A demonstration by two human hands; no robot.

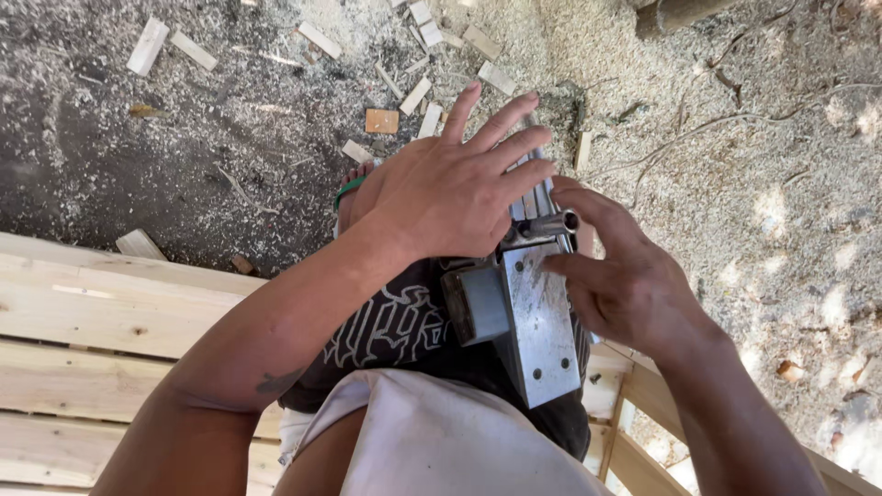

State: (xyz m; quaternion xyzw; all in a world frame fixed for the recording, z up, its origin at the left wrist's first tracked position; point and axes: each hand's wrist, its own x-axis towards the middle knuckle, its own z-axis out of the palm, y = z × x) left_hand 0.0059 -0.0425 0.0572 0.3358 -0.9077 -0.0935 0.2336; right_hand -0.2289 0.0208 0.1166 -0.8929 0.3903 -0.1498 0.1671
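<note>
Both hands are laid on a metal power planer (528, 312) that is held upside down against the lap, its flat grey sole turned up. At the far left, pale wooden planks (83, 312) of a slatted frame are seen, and above them a dirt floor (138, 156) strewn with sawdust and small wood offcuts (382, 120). The left hand (450, 188) is spread open, fingers splayed and flat, pressed over the front part of the planer (nothing is gripped by it; the tool is merely steadied). A foot in a green-strapped sandal (349, 190) is glimpsed beneath that hand. To the right, the right hand (625, 276) is half curled, its fingertips set against the sole's edge near the cutter slot, with a short metal cylinder (551, 223) lying just above them; whether anything small is pinched cannot be told. The planer is judged heavy, rigid and smooth-faced, so it would likely slide if tilted. It is best held by its body sides or handle, away from the blade slot, which is probably sharp.
</note>
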